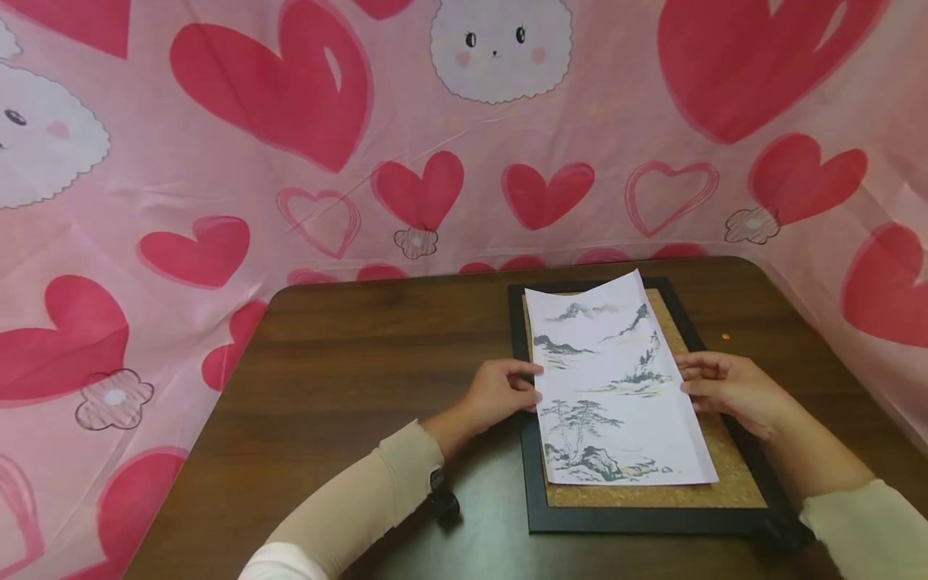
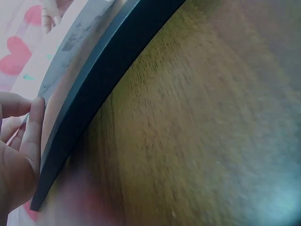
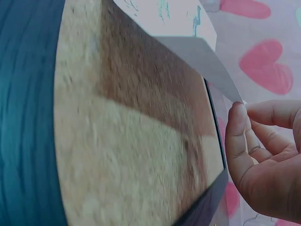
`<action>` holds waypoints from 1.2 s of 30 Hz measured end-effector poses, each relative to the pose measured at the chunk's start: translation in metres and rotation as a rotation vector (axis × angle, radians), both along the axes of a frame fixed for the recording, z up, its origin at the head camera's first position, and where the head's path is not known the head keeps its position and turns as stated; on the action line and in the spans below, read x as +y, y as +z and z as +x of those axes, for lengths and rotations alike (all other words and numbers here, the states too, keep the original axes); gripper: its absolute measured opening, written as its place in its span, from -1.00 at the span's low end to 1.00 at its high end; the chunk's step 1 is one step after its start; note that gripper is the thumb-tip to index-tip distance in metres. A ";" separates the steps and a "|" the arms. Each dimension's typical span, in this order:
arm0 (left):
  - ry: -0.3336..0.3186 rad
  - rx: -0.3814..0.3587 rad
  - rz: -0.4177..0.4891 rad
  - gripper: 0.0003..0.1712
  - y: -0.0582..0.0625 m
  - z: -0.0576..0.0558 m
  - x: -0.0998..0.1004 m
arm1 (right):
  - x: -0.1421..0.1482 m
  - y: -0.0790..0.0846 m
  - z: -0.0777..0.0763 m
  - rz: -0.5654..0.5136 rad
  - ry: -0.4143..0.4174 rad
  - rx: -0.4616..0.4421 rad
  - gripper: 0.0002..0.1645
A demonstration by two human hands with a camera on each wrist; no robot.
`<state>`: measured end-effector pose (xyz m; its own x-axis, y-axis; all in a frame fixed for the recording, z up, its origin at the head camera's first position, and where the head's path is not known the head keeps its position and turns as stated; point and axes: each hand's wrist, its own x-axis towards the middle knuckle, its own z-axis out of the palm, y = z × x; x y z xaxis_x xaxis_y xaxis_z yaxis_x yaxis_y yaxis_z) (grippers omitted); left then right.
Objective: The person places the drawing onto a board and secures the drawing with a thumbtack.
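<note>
A white sheet of paper (image 1: 616, 439) printed with an ink landscape of mountains and trees is held above a black-framed cork board (image 1: 732, 467). My left hand (image 1: 496, 396) pinches the paper's left edge between thumb and fingers. On the opposite side, my right hand (image 1: 743, 393) pinches the right edge. The right wrist view shows the sheet's corner (image 3: 214, 70) raised off the cork (image 3: 127, 150), casting a shadow on it. Along the left wrist view runs the board's dark frame (image 2: 89, 89), beside the left hand (image 2: 19, 150). The sheet covers much of the cork.
The board lies on a dark wooden table (image 1: 362, 346), toward its right side. A small orange bit (image 1: 726, 337) sits on the table beyond the right hand. Pink cloth with red hearts (image 1: 551, 193) hangs behind and around the table.
</note>
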<state>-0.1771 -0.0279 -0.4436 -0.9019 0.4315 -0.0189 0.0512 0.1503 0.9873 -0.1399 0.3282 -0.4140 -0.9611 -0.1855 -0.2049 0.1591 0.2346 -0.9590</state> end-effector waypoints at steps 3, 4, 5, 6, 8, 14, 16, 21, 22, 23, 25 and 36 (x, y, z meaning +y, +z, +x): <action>-0.006 0.024 -0.034 -0.55 -0.004 -0.003 0.006 | 0.006 -0.004 0.000 0.027 0.002 0.014 -0.58; -0.004 0.028 -0.042 -0.54 -0.005 -0.004 0.007 | 0.008 -0.005 0.000 0.028 0.000 0.020 -0.58; 0.000 0.034 -0.050 -0.53 -0.007 -0.005 0.009 | 0.010 -0.006 0.000 0.024 -0.002 0.026 -0.60; 0.003 0.033 -0.054 -0.53 -0.009 -0.006 0.010 | 0.012 -0.008 0.000 0.017 -0.003 0.032 -0.62; 0.016 0.023 -0.063 -0.52 -0.010 -0.007 0.013 | 0.017 -0.009 0.001 0.001 -0.004 0.041 -0.62; 0.043 0.058 -0.160 -0.53 -0.011 -0.005 0.017 | 0.023 -0.015 0.001 -0.007 -0.002 0.041 -0.60; 0.039 0.084 -0.187 -0.52 -0.010 -0.004 0.018 | 0.023 -0.016 0.002 0.034 -0.004 0.037 -0.63; 0.027 0.160 -0.271 -0.55 -0.009 -0.003 0.023 | 0.020 -0.018 0.004 0.201 -0.022 0.054 -0.38; 0.026 0.182 -0.289 -0.55 -0.009 -0.003 0.023 | 0.021 -0.018 0.004 0.225 -0.022 0.057 -0.38; 0.025 0.200 -0.308 -0.56 -0.009 -0.003 0.023 | 0.020 -0.018 0.004 0.253 -0.019 0.063 -0.36; 0.022 0.231 -0.341 -0.56 -0.008 -0.002 0.024 | 0.020 -0.017 0.005 0.297 -0.017 0.072 -0.35; 0.013 0.271 -0.354 -0.57 -0.007 0.001 0.024 | 0.035 -0.007 0.008 0.397 -0.063 0.222 -0.42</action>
